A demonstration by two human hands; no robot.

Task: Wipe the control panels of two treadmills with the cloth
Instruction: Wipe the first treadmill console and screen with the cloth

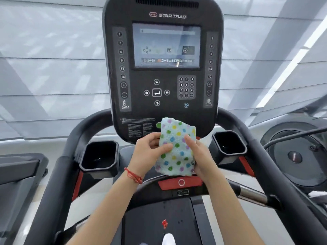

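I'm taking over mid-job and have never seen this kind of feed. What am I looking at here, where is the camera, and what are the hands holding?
There is one picture, taken by a camera worn on a person's head, looking forward and down. No robot: these are a person's bare arms.

The big dark slab ahead is a treadmill's control panel, branded Star Trac, with a lit screen, number buttons down both sides and a keypad. Below it sit two empty cup holders and a red stop button.

Both hands hold a pale blue cloth with coloured dots in front of the panel's lower edge. The left hand, with a red string on its wrist, grips its left edge; the right hand holds its right side. Whether the cloth touches the panel cannot be told.
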